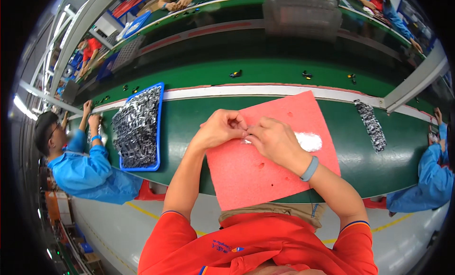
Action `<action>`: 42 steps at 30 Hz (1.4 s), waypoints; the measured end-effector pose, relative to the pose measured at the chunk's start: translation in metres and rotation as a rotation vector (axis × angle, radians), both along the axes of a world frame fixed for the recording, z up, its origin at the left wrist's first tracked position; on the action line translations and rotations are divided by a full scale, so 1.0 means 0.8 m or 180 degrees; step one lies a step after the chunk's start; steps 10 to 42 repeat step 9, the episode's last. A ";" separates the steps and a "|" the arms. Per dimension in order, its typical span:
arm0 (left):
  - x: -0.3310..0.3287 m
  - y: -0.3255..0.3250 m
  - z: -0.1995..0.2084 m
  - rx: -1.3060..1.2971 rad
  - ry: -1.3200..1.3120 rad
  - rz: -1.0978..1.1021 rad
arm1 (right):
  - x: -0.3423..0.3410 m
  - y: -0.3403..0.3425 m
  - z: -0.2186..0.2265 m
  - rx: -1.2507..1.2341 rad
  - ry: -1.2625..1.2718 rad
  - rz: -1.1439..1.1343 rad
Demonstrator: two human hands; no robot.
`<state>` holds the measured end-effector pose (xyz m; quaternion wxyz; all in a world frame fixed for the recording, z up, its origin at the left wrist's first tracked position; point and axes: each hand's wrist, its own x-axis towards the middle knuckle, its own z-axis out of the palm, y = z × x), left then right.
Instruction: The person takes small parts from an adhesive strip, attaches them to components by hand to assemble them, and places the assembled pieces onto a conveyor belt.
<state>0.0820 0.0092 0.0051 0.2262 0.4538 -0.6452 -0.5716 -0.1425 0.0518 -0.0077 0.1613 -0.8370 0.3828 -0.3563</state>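
Both hands meet over a pink foam sheet [241, 180] lying aslant on the green bench. My left hand [222, 128] pinches with thumb and forefinger. Close against it, my right hand [277, 140] pinches too, wrist band toward me. Between their fingertips shows a bit of small clear plastic piece [246, 141]; the fingers cover most of it, so its kind cannot be made out. Right of my right hand, a shiny patch of clear film [309, 141] lies flat on the foam.
A blue tray [160, 132] heaped with small black parts in clear wrapping stands at left. A row of similar wrapped parts [370, 125] lies at right. Beyond a white rail [208, 92], a green conveyor [189, 78] carries small black-and-yellow parts [235, 74]. Co-workers in blue sit on both sides.
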 end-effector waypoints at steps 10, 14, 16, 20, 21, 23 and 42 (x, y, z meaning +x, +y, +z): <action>-0.005 -0.004 0.002 -0.0189 -0.0372 -0.0019 | 0.014 -0.001 0.030 -0.0075 0.1682 0.0027; -0.005 -0.004 0.002 -0.0189 -0.0372 -0.0019 | 0.014 -0.001 0.030 -0.0075 0.1682 0.0027; -0.005 -0.004 0.002 -0.0189 -0.0372 -0.0019 | 0.014 -0.001 0.030 -0.0075 0.1682 0.0027; -0.005 -0.004 0.002 -0.0189 -0.0372 -0.0019 | 0.014 -0.001 0.030 -0.0075 0.1682 0.0027; -0.005 -0.004 0.002 -0.0189 -0.0372 -0.0019 | 0.014 -0.001 0.030 -0.0075 0.1682 0.0027; -0.005 -0.004 0.002 -0.0189 -0.0372 -0.0019 | 0.014 -0.001 0.030 -0.0075 0.1682 0.0027; -0.005 -0.004 0.002 -0.0189 -0.0372 -0.0019 | 0.014 -0.001 0.030 -0.0075 0.1682 0.0027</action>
